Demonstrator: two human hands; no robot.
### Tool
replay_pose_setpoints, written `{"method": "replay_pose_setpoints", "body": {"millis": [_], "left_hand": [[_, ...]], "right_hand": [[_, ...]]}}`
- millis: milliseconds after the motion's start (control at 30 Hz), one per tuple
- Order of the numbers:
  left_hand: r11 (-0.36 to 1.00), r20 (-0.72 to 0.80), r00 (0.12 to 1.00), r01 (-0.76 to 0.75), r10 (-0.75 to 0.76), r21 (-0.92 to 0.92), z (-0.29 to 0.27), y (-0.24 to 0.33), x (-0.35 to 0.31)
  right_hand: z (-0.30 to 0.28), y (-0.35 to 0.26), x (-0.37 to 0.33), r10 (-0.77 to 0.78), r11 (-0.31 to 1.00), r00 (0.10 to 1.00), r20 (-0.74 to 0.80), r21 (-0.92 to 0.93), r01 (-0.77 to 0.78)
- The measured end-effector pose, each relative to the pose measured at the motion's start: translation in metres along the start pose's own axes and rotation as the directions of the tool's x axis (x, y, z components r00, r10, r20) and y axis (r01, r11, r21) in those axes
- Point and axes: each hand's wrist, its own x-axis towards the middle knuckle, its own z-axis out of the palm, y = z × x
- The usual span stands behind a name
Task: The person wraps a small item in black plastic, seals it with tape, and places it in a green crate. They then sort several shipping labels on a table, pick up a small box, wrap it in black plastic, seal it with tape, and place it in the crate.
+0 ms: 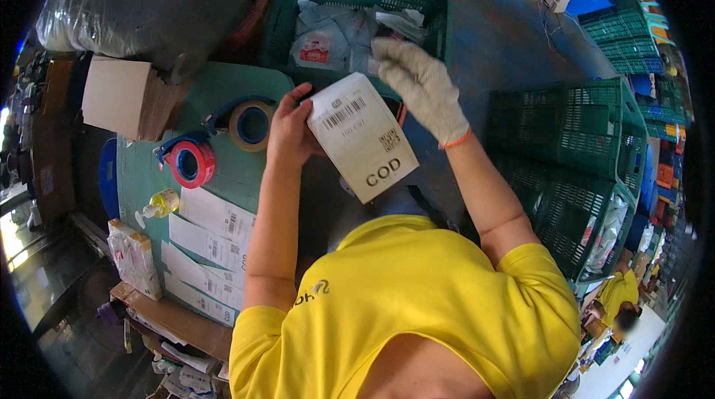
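My bare left hand [289, 129] grips a white shipping label [356, 147] by its left edge, thumb and fingers closed on it. The label is tilted and faces up, with a barcode, a square code and bold print. I cannot tell if it is a single sheet or a stack. My right hand [423, 92], in a cream knitted glove with an orange cuff, is beside the label's upper right. Its fingers are stretched out and nothing shows in them. Beyond both hands stands a green crate [445, 23] with several grey plastic parcels [322, 45] inside.
A green table [138, 183] at left bears a red tape roll [192, 164], a tan tape roll [251, 126], a yellow pump bottle [159, 204], a cardboard stack [119, 97] and several labels [212, 250]. Green crates [566, 123] stand at right. Another person [618, 298] is farther right.
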Motion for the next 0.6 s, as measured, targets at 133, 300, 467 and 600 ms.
{"method": "replay_pose_setpoints", "body": {"millis": [133,300,467,600], "left_hand": [[1.0,0.006,1.0,-0.011,0.011,-0.017,0.008,-0.001,0.028],[1.0,0.01,1.0,0.005,-0.005,-0.007,0.038,-0.001,0.055],[0.996,0.028,0.999,-0.022,0.019,0.09,0.084,-0.016,0.115],[0.978,-0.172,0.982,0.11,-0.079,0.179,0.12,-0.038,0.177]], "right_hand": [[-0.023,-0.004,0.024,-0.135,0.983,0.991,0.011,-0.126,0.135],[-0.026,0.007,0.052,-0.352,0.782,0.887,0.298,-0.426,0.454],[-0.039,0.066,0.081,-0.307,0.597,0.826,0.472,-0.581,0.554],[-0.08,0.128,0.112,-0.364,0.592,0.767,0.528,-0.505,0.628]]}}
